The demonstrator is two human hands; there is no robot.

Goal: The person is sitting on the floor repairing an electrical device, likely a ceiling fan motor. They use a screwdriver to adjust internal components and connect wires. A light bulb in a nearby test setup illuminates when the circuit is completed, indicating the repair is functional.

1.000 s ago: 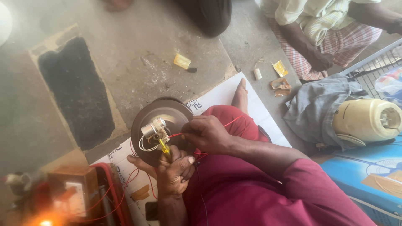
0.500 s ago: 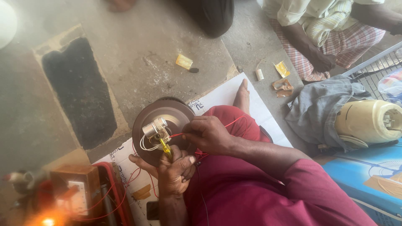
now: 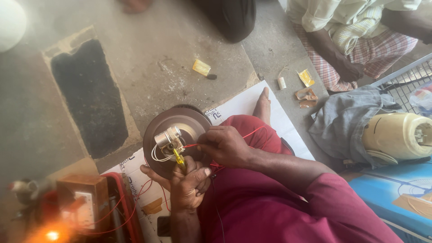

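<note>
Working on a round brown motor housing [image 3: 180,130] resting by the knee on white printed cardboard [image 3: 238,105], the right hand [image 3: 225,146] is pinching a red wire [image 3: 252,132] shut betw. fingertips while the left hand [image 3: 189,182] is closing round a yellow-handled tool [image 3: 179,158], tip at the small silver part [image 3: 166,137] w/ white wires atop the housing. Judging by loose leads, wiring is looking part done, connections left open, cover not on. Re: packaging, a yellow wrapper [image 3: 201,67] is lying on the concrete floor [image 3: 153,54] above the housing, another yellow scrap [image 3: 306,77] and torn tan paper [image 3: 306,96] are sitting nr. the seated person [image 3: 355,36], and a blue printed box [image 3: 396,193] is lying at right under a cream fan motor [image 3: 396,135].
</note>
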